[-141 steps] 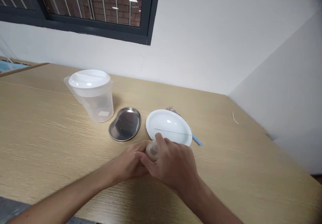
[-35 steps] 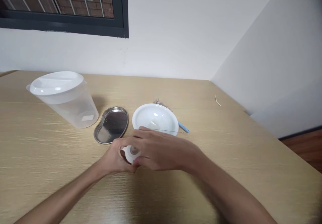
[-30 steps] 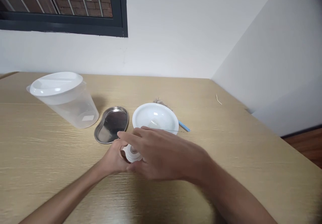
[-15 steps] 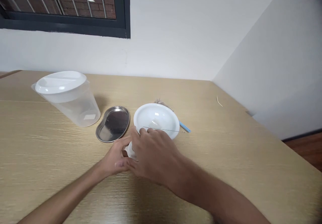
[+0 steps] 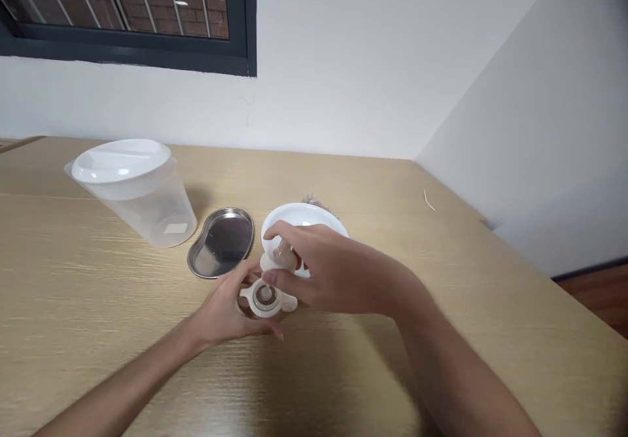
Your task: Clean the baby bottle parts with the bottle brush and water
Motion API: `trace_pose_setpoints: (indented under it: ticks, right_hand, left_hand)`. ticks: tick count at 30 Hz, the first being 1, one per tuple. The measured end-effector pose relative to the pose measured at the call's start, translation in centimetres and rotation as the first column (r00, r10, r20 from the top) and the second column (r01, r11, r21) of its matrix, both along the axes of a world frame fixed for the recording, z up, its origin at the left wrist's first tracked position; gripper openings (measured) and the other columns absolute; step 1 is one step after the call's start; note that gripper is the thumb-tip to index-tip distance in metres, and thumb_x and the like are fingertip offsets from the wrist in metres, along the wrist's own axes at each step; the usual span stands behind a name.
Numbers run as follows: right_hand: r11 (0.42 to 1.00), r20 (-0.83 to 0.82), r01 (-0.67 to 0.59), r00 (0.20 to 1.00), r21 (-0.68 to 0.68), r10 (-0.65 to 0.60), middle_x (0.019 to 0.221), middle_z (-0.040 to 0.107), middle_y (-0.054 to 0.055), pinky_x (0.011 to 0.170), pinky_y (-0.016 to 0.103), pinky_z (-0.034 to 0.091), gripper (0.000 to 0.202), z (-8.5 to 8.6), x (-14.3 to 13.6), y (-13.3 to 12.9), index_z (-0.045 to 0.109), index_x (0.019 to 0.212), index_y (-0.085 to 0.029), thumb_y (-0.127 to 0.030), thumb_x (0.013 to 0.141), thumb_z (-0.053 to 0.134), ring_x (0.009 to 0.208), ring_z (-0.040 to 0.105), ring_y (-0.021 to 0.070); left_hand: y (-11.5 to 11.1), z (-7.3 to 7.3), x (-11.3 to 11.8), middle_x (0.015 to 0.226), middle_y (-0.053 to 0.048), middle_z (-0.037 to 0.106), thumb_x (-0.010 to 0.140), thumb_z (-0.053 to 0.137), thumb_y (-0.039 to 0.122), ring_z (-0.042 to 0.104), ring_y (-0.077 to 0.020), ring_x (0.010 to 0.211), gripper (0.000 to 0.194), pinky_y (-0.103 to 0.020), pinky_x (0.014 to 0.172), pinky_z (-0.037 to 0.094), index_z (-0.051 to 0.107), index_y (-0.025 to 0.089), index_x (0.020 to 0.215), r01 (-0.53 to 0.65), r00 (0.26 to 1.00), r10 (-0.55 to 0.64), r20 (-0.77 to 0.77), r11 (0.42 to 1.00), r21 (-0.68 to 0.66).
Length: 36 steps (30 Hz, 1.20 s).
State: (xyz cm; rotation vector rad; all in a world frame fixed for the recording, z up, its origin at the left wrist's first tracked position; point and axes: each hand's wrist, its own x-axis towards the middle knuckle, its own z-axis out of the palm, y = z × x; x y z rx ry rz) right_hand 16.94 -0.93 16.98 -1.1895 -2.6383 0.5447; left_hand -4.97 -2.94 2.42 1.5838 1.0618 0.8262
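My left hand [image 5: 230, 307] curls around a white baby bottle [image 5: 265, 298] with side handles, its round mouth facing up. A pale piece shows inside that mouth. Just above, my right hand [image 5: 314, 263] grips a whitish, translucent bottle top [image 5: 279, 258] between thumb and fingers. The top is tilted and appears lifted from the bottle, though the fingers hide part of it. Behind my right hand stands a white bowl [image 5: 299, 213], partly covered. A steel kidney dish [image 5: 222, 244] lies left of the bowl, near my left fingertips.
A translucent lidded pitcher [image 5: 147, 195] stands at the left on the wooden table [image 5: 122, 332]. Grey brush bristles [image 5: 320, 204] stick out behind the bowl. A thin pale strip [image 5: 428, 200] lies at the right. A wall and a dark-framed window [image 5: 147, 44] are behind.
My right hand has turned and risen off the bottle with the top in its fingers, exposing the bottle's mouth. It now covers the blue brush handle. My left hand stays at the bottle.
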Motion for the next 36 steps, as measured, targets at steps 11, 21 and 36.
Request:
trace_pose_setpoints:
  ticks: [11,21,36]
  right_hand:
    - [0.969,-0.105,0.069,0.990,-0.237,-0.096,0.077,0.066,0.000,0.068,0.032,0.040,0.048,-1.7,-1.1,2.1,0.058,0.101,-0.024,-0.069,0.101,0.044,0.077,0.061,0.0188]
    - [0.926,-0.246,0.076,0.953,-0.370,-0.177,0.070,0.063,-0.002,0.065,0.030,0.040,0.043,-2.2,-1.4,3.2,0.055,0.076,-0.021,-0.054,0.102,0.046,0.067,0.057,0.0142]
    - [0.911,-0.394,0.010,0.899,-0.413,-0.188,0.086,0.069,0.001,0.074,0.028,0.052,0.035,-0.7,1.0,4.2,0.066,0.100,-0.017,-0.043,0.107,0.043,0.073,0.067,0.0141]
  left_hand:
    - [-0.3,0.7,0.0,0.105,-0.009,0.079,0.098,0.068,0.035,0.075,-0.0232,0.101,0.018,-0.032,0.092,0.058,0.076,0.020,0.105,-0.159,0.981,0.118,0.154,0.942,0.297]
    - [-0.5,1.5,0.5,0.094,-0.009,0.081,0.099,0.068,0.036,0.075,-0.0184,0.084,0.023,-0.024,0.073,0.058,0.078,0.016,0.093,-0.203,0.974,0.175,0.145,0.956,0.212]
    - [-0.7,1.0,0.4,0.103,-0.009,0.081,0.099,0.068,0.035,0.075,-0.0183,0.090,0.020,-0.024,0.078,0.058,0.078,0.018,0.095,-0.183,0.976,0.150,0.160,0.958,0.220]
